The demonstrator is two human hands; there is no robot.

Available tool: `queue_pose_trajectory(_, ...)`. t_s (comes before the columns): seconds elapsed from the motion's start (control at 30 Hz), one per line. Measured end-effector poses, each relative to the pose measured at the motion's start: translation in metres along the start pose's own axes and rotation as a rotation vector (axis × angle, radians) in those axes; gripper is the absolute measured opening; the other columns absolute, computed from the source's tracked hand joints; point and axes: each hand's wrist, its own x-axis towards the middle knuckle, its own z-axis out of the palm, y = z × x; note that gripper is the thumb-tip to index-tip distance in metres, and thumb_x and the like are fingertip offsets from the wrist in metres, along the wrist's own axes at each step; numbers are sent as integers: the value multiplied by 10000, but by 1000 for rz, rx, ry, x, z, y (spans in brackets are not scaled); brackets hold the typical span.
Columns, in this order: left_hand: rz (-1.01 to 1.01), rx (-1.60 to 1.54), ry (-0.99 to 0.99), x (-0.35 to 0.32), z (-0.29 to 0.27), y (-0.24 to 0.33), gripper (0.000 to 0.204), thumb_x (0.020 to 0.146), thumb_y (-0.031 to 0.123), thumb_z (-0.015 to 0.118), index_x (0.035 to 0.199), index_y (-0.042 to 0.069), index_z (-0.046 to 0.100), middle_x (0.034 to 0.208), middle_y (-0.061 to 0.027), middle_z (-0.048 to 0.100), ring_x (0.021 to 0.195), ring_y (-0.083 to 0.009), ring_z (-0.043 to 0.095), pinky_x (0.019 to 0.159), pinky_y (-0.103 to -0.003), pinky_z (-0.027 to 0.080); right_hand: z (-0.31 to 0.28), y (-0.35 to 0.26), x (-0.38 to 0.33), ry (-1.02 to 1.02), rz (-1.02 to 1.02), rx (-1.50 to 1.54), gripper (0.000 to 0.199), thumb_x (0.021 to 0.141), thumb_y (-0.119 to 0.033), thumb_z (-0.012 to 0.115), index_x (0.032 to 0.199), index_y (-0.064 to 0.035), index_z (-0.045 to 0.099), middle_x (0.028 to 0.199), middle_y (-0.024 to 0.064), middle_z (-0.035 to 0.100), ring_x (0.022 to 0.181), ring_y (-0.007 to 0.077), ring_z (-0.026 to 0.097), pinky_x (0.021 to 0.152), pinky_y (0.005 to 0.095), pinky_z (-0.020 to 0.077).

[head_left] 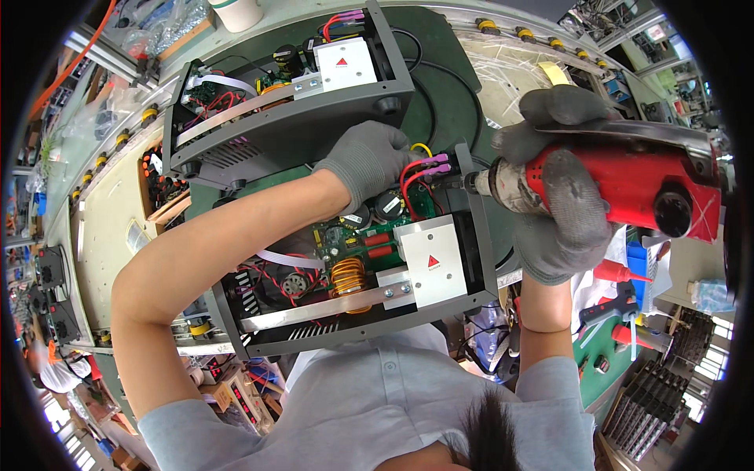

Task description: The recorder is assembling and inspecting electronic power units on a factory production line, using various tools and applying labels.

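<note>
An open grey metal chassis (361,334) lies in front of me, with a green circuit board, a copper coil (348,277) and a white plate with a red warning triangle (434,261). At its far side my left hand (369,159), in a grey glove, is closed beside red wires with purple terminals (436,163); what its fingers grip is hidden. My right hand (567,216), also gloved, is wrapped round a red power screwdriver (640,188). The tool lies sideways, its nose pointing left at the chassis's right end panel, close to the purple terminals.
A second similar chassis (290,133) stands just beyond, on a green mat (448,47). Black cables (432,94) loop behind it. A small parts box (161,184) sits at the left. Roller tracks (98,161) border the bench. Red-tipped bottles (620,271) and hand tools lie at the right.
</note>
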Motion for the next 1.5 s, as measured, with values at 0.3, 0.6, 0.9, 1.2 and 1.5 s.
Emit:
queue_pose_trajectory(0.3,-2,77,22,4,1,-2,244,774,206,631,876,-15,652,738,-192,618,613,-240,564,619,-327,453,-5,5,7,-183,23,-296,409,727,-100,605,1105,16,502,998,181,576,718,196,600,600,297,484)
queue_pose_trajectory(0.6,35,120,45,4,1,-3,297,773,316,627,824,27,671,774,-194,622,707,-330,594,672,-372,466,-23,4,14,-298,68,-82,401,822,-129,545,1177,29,447,1111,171,535,941,264,560,815,355,479)
queue_pose_trajectory(0.9,13,119,22,6,2,-2,303,765,332,634,758,32,673,699,-173,617,633,-314,586,643,-362,472,3,13,7,-265,-245,-870,359,724,-55,590,1065,33,520,971,177,592,746,233,618,635,350,518)
queue_pose_trajectory(1.2,72,300,-77,15,-7,-6,280,773,299,607,881,49,672,825,-192,629,789,-321,615,720,-354,482,6,20,17,-384,-181,-769,372,704,-48,616,1041,85,532,996,189,595,847,276,609,709,359,520)
queue_pose_trajectory(1.5,381,542,-126,24,-12,-13,228,775,238,565,888,70,672,841,-188,630,821,-337,610,740,-373,486,16,28,15,-447,-465,-1300,390,692,65,632,1069,45,535,1017,145,610,859,198,610,749,310,507)
